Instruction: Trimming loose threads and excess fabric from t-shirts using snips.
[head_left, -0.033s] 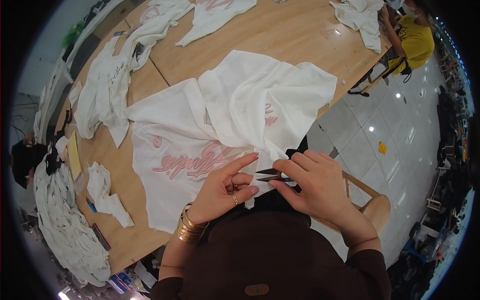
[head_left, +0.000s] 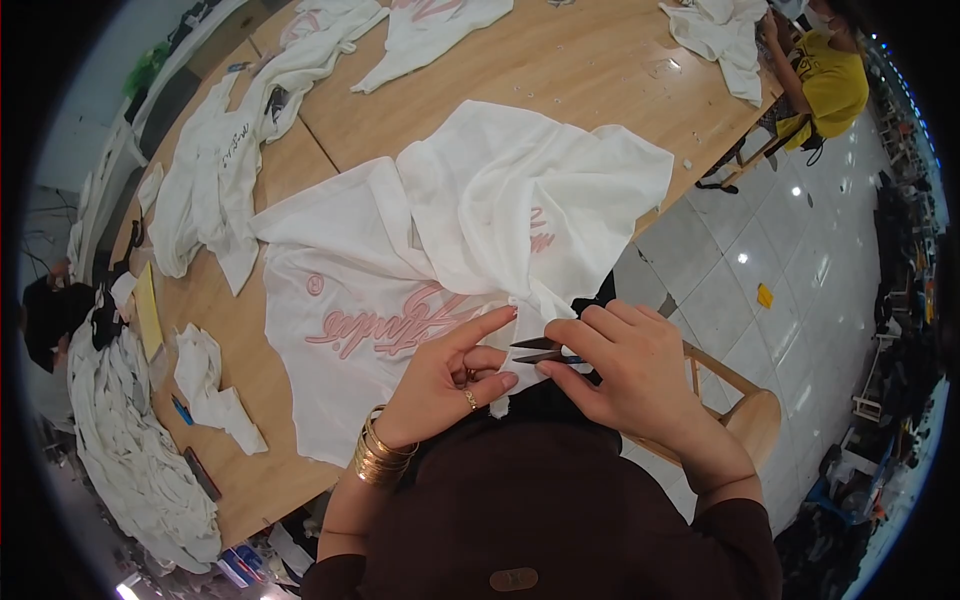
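Note:
A white garment [head_left: 320, 400] with pink lettering lies spread over the near table edge, its upper part bunched in folds. My left hand [head_left: 435, 385], with a ring and gold bangles, is closed on a narrow end of this garment. The cloth is stretched between its thumb and index finger. My right hand [head_left: 635, 365] is closed around small dark thread snips [head_left: 538, 350]. Their two pointed blades are parted and reach left to the held cloth, close to my left fingertips. My right fingers and palm hide most of the snips' handle.
Further white garments [head_left: 205, 185] lie on the wooden table [head_left: 560, 60], and a large white heap [head_left: 135, 440] stands at its left. A wooden chair [head_left: 745, 420] is close on my right. A person in yellow [head_left: 830, 80] sits at the far right, handling white cloth.

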